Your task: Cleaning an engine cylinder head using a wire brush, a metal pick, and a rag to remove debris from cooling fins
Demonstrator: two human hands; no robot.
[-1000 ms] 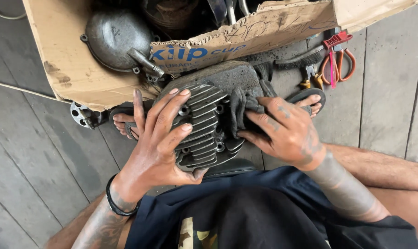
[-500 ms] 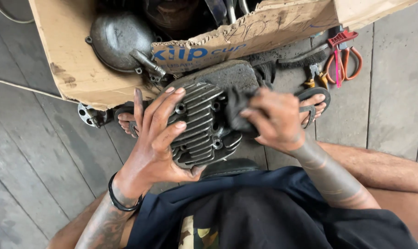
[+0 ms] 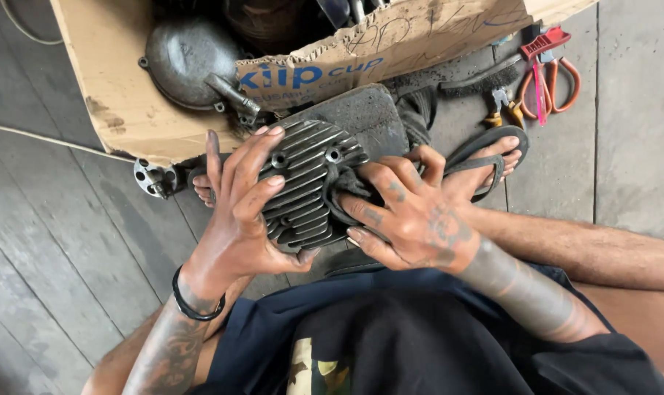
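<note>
A dark finned metal engine cover (image 3: 310, 175) is held up in front of me, fins facing the camera. My left hand (image 3: 240, 212) grips its left side, fingers spread over the fins and thumb under the lower edge. My right hand (image 3: 412, 216) presses a dark grimy rag (image 3: 339, 194) against the cover's right side. The rag is bunched under the fingers. Behind the cover lies a dirty dark flat pad (image 3: 365, 117).
A torn cardboard box (image 3: 119, 102) at the top holds a round grey metal casing (image 3: 182, 62) and other parts. Orange-handled scissors (image 3: 548, 77), pliers (image 3: 504, 110) and a brush (image 3: 478, 77) lie at the upper right. A small metal flange (image 3: 152, 177) lies left. My sandalled feet rest on grey wooden planks.
My right hand has slid with the rag across the cover's right side, first up, then back down toward me. The left hand keeps its grip on the cover.
</note>
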